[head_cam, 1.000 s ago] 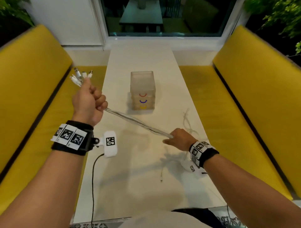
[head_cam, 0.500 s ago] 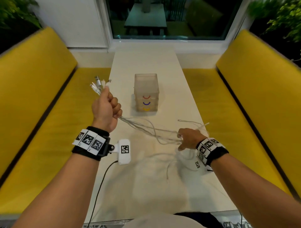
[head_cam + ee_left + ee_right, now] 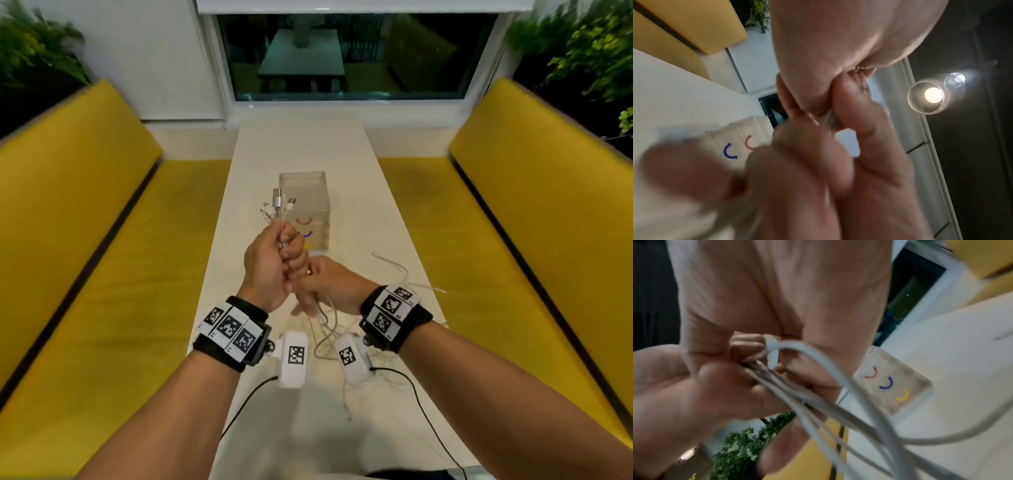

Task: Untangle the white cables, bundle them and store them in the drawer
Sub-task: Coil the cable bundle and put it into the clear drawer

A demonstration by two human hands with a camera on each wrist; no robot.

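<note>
Several white cables [image 3: 281,219] stand up out of my left hand [image 3: 274,263], which grips them in a fist above the table, plug ends on top. My right hand [image 3: 330,284] sits right under that fist, touching it, fingers curled round the same cables [image 3: 818,402]. Below it slack strands [image 3: 323,329] hang in loops, and loose ends [image 3: 394,270] trail over the table to the right. The translucent drawer unit [image 3: 305,202] with red, blue and yellow handles stands just behind the hands, its drawers closed. In the left wrist view the fist [image 3: 849,105] clamps the cables.
The white table [image 3: 308,150] runs away from me to a window. Yellow benches [image 3: 102,240] flank it on both sides. Black camera leads [image 3: 421,411] hang from my wrists over the near table edge.
My hands have come together: the left moved right to the table's middle, the right slid up the cables to it. The cables, stretched taut a second ago, now hang slack.
</note>
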